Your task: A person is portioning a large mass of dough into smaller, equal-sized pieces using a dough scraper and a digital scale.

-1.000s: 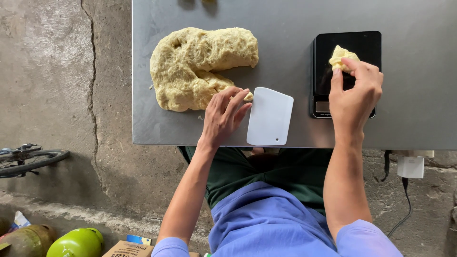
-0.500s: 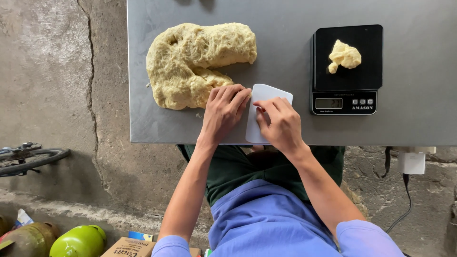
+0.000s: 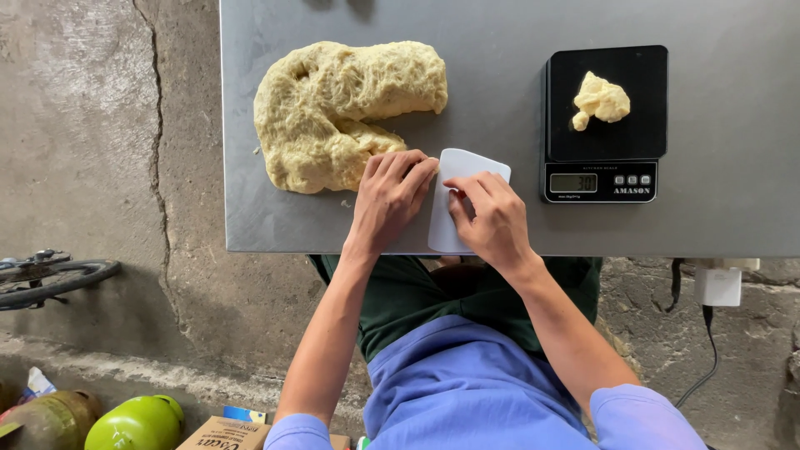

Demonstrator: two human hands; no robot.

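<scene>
The white plastic dough scraper (image 3: 454, 204) is pinched by the fingers of the right hand (image 3: 492, 221), the grip closed on its right edge while it lies flat on the steel bench (image 3: 517, 125). Just left of that grip, the left hand (image 3: 390, 193) is laid spread on the edge of the large dough mass (image 3: 342, 108), holding nothing. Well to the right, a small dough piece (image 3: 602, 98) is carried by the black kitchen scale (image 3: 604, 125). A portioning step is judged in hand; cutting calls for the scraper to be lifted upright.

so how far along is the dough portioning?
Done: one small dough piece sits on the scale. In hand: right hand on the white scraper, left hand on the big dough mass. Left: nearly all that mass is uncut.
</scene>
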